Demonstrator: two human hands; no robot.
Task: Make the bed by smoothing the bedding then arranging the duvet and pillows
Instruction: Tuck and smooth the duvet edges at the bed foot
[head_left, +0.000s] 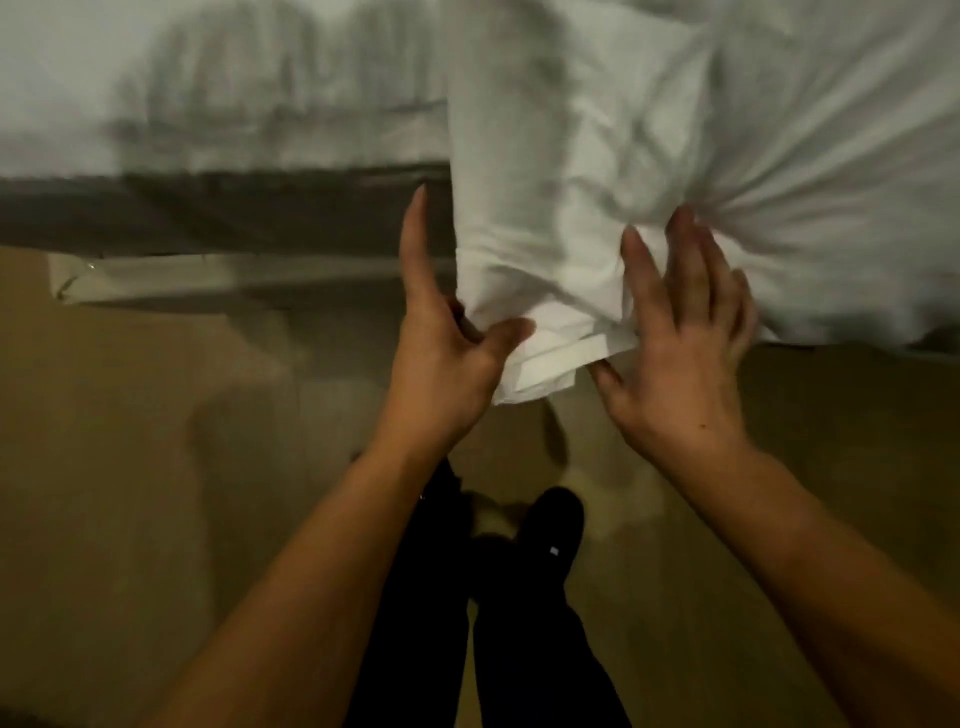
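Observation:
A white pillow in a creased case hangs over the bed's near edge at the upper right. Its open end droops down toward the floor in folded layers. My left hand pinches that open end between thumb and curled fingers, while its index finger points straight up along the case. My right hand lies flat against the pillow's lower side with fingers spread and straight. The white bedding on the mattress stretches across the top left, blurred.
The bed's dark side runs across the left, with a pale strip below it. Tan floor fills the lower view. My dark trouser legs and a black shoe stand between my arms.

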